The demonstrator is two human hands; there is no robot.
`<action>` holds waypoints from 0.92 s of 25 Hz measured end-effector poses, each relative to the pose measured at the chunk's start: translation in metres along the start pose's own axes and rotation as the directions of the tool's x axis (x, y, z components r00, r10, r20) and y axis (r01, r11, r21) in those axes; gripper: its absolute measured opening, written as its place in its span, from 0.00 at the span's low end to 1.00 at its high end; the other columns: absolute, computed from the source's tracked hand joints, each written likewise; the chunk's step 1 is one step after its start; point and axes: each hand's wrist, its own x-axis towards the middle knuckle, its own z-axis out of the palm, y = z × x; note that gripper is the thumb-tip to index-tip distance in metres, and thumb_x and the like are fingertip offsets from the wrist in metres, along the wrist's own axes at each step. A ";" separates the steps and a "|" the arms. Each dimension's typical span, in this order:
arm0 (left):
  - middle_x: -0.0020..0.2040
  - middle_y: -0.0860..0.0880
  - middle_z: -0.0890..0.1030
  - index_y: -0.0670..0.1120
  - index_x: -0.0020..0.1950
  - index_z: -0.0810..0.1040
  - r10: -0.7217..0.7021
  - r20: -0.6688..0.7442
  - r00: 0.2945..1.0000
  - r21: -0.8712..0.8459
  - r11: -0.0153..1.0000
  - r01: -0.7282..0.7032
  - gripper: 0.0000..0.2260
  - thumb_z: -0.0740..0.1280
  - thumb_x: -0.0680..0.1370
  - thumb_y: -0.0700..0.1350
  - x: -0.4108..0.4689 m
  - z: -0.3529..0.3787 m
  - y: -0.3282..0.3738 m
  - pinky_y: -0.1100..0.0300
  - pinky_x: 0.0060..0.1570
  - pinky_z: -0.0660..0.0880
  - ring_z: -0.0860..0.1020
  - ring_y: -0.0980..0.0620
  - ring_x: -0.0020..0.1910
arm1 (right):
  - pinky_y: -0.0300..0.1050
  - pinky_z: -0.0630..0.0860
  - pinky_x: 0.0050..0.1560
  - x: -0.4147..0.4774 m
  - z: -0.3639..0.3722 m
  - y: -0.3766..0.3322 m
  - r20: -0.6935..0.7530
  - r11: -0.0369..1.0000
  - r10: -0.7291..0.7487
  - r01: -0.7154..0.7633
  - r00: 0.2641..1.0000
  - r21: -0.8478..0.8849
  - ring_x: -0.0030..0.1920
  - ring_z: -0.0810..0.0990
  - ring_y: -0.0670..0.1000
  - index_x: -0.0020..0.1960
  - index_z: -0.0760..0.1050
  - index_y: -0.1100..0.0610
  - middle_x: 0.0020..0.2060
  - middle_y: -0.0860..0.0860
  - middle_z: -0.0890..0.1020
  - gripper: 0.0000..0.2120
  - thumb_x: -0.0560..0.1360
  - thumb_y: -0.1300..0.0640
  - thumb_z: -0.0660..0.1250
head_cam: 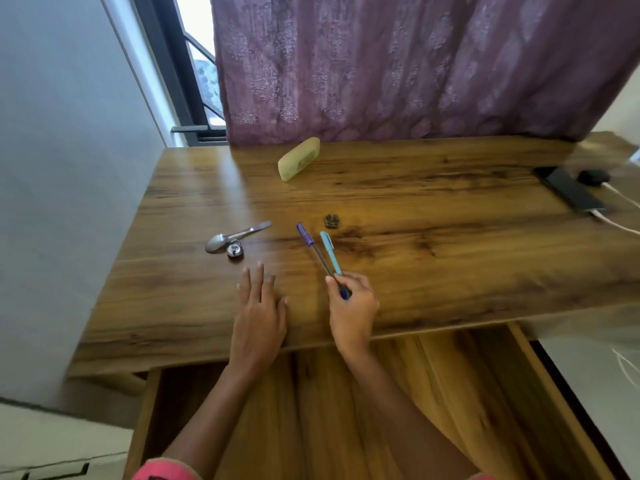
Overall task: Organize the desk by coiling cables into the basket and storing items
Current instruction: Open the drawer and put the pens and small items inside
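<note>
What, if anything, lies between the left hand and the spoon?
A small padlock sits by the bowl of the spoon, on the hand's side. Toward the handle, only bare desk lies before the left hand.

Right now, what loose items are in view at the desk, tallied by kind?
Pens: 2, purple-capped pen and light blue pen, gripped by the right hand
Spoon: 1
Padlock: 1
Yellow-green case: 1
Phone: 1
White cables: 2
Small dark objects, unidentifiable: 2
Total: 10
</note>
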 end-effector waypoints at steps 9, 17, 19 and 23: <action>0.47 0.50 0.84 0.49 0.52 0.81 -0.268 0.373 0.888 -0.692 0.557 0.459 0.07 0.64 0.77 0.45 -0.136 0.033 0.168 0.53 0.51 0.78 0.82 0.51 0.48 | 0.29 0.74 0.50 -0.100 -0.168 0.073 0.109 0.995 -0.090 0.095 0.990 -0.038 0.49 0.76 0.39 0.52 0.81 0.57 0.48 0.40 0.74 0.09 0.73 0.62 0.69; 0.35 0.43 0.84 0.44 0.32 0.82 -0.450 0.647 0.616 -0.422 0.461 0.781 0.09 0.72 0.72 0.42 -0.197 0.103 0.204 0.53 0.47 0.80 0.83 0.47 0.37 | 0.33 0.71 0.59 -0.109 -0.257 0.146 0.210 0.903 0.184 -0.081 0.960 -0.422 0.55 0.77 0.47 0.58 0.77 0.62 0.58 0.53 0.75 0.12 0.77 0.64 0.62; 0.36 0.44 0.84 0.43 0.36 0.83 -0.393 0.661 0.639 -0.283 0.658 0.698 0.07 0.72 0.71 0.45 -0.211 0.110 0.211 0.62 0.43 0.77 0.82 0.51 0.37 | 0.32 0.72 0.57 -0.112 -0.268 0.156 0.226 0.841 0.277 -0.122 0.934 -0.527 0.56 0.77 0.48 0.61 0.74 0.60 0.61 0.52 0.73 0.14 0.77 0.65 0.60; 0.33 0.52 0.80 0.43 0.40 0.82 -0.322 0.709 0.627 -0.150 0.800 0.581 0.07 0.70 0.74 0.46 -0.230 0.126 0.226 0.74 0.30 0.70 0.78 0.58 0.34 | 0.43 0.78 0.54 -0.113 -0.278 0.166 0.262 0.666 0.419 -0.098 0.869 -0.739 0.52 0.79 0.49 0.59 0.73 0.58 0.55 0.54 0.77 0.11 0.79 0.61 0.59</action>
